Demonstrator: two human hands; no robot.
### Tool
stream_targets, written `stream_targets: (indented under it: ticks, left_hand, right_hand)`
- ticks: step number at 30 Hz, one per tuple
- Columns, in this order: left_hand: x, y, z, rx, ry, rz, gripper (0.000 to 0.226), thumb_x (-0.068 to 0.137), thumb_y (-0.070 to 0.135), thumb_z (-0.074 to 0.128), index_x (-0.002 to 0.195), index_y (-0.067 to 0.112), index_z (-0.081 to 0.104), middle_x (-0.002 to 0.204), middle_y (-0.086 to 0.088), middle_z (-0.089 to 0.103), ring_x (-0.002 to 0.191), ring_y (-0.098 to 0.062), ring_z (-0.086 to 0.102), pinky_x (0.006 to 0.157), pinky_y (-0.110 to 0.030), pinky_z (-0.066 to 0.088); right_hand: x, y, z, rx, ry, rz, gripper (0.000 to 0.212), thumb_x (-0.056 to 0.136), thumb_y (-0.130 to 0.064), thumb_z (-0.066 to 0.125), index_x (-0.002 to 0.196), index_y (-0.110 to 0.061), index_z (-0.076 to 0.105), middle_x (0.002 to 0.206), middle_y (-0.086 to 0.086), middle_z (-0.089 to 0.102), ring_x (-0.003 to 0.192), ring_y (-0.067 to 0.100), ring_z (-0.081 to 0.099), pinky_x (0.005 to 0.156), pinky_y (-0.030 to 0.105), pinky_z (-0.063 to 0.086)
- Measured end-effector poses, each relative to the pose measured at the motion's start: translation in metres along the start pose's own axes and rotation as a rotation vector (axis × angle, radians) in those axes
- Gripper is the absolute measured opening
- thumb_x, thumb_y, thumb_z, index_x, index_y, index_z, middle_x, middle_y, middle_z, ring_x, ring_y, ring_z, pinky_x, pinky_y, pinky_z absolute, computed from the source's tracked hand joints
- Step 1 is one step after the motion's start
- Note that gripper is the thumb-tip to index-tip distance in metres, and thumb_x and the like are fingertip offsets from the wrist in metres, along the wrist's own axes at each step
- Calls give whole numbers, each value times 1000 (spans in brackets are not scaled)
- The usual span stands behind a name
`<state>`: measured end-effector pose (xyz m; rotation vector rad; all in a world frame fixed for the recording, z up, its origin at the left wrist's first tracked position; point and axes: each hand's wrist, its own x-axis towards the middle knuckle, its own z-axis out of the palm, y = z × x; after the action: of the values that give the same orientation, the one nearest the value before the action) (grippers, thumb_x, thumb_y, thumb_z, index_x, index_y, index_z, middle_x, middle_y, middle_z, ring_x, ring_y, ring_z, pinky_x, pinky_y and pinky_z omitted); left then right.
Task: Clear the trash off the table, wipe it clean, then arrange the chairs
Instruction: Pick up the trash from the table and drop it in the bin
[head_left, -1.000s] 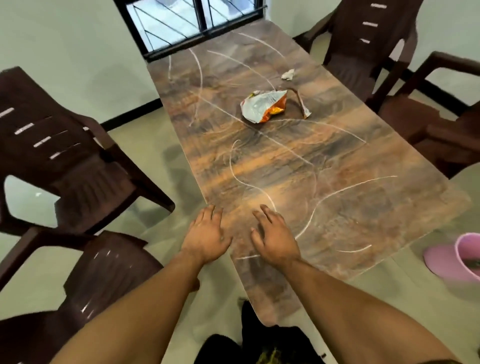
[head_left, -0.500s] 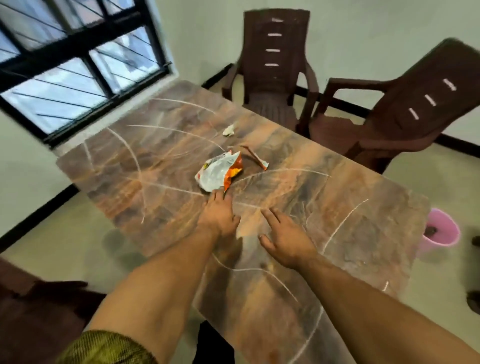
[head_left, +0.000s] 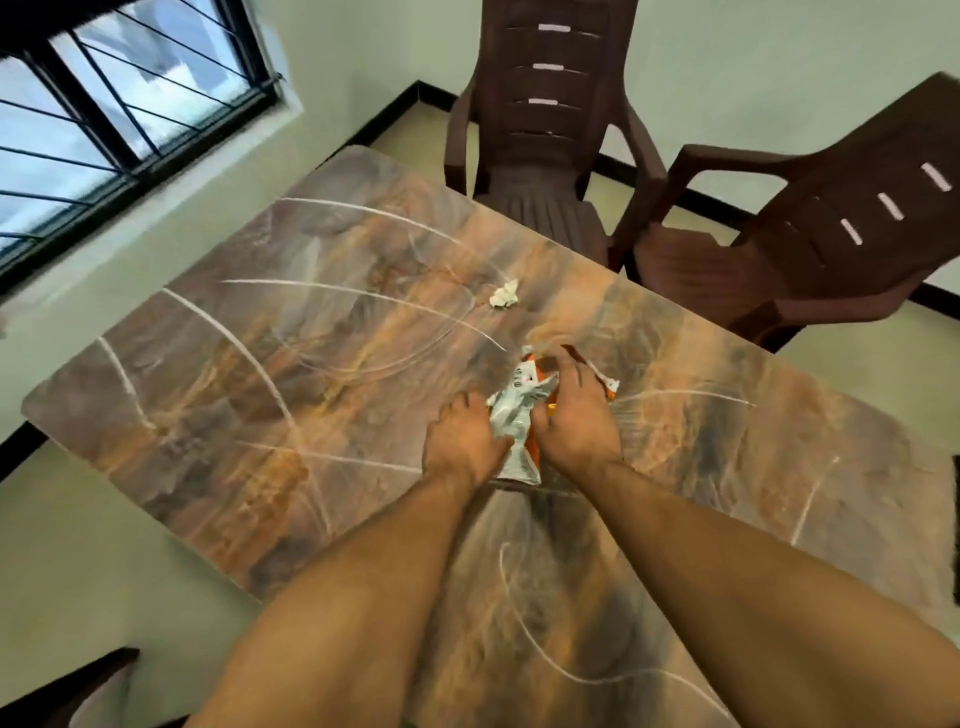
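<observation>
A crumpled silver and orange snack wrapper (head_left: 514, 415) lies in the middle of the brown marble-patterned table (head_left: 291, 374). My left hand (head_left: 462, 441) presses against its left side and my right hand (head_left: 574, 421) closes over its right side, so the wrapper is squeezed between both. A torn strip of wrapper (head_left: 605, 382) pokes out beyond my right hand. Farther off on the table sits a small white crumpled paper (head_left: 505, 295), apart from both hands.
Two dark brown plastic chairs stand past the table's far edge, one upright (head_left: 540, 156) and one angled at the right (head_left: 810, 249). A barred window (head_left: 124, 104) is at the upper left. Part of another chair (head_left: 78, 691) shows at the bottom left.
Both hands have moved forward from the near part of the table and closed on the snack wrapper, bunching it up. My view has moved closer over the table.
</observation>
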<state>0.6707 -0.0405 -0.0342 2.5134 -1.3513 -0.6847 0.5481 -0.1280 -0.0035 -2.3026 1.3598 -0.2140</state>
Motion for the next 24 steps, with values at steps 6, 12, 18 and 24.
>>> stream_targets:
  ticks: [6, 12, 18, 24]
  left_hand:
    - [27, -35, -30, -180, 115, 8, 35, 99, 27, 50, 133, 20, 47, 126, -11, 61, 108, -31, 60, 90, -41, 50]
    - [55, -103, -77, -463, 452, -126, 41, 97, 19, 58, 136, 10, 51, 130, -16, 59, 116, -35, 57, 94, -40, 44]
    - [80, -137, -103, -571, 678, -156, 42, 93, 9, 63, 133, 2, 55, 127, -18, 60, 116, -31, 55, 91, -21, 33]
    - [71, -150, -85, -586, 690, -196, 38, 92, 11, 65, 128, 1, 58, 122, -18, 62, 111, -32, 57, 89, -27, 37]
  right_hand:
    - [73, -25, 1, -36, 154, 60, 51, 94, -31, 49, 141, -12, 42, 135, 13, 48, 122, 32, 48, 97, 45, 44]
    - [150, -39, 9, -121, 86, 49, 54, 92, -24, 51, 144, -17, 38, 139, 16, 42, 123, 36, 43, 99, 46, 42]
    - [214, -44, 46, -251, -189, -36, 50, 101, -35, 45, 149, -28, 34, 155, 19, 27, 134, 43, 35, 108, 50, 38]
    - [215, -47, 63, -355, -361, -159, 35, 93, -26, 54, 128, -26, 58, 136, 13, 47, 119, 42, 49, 103, 45, 45]
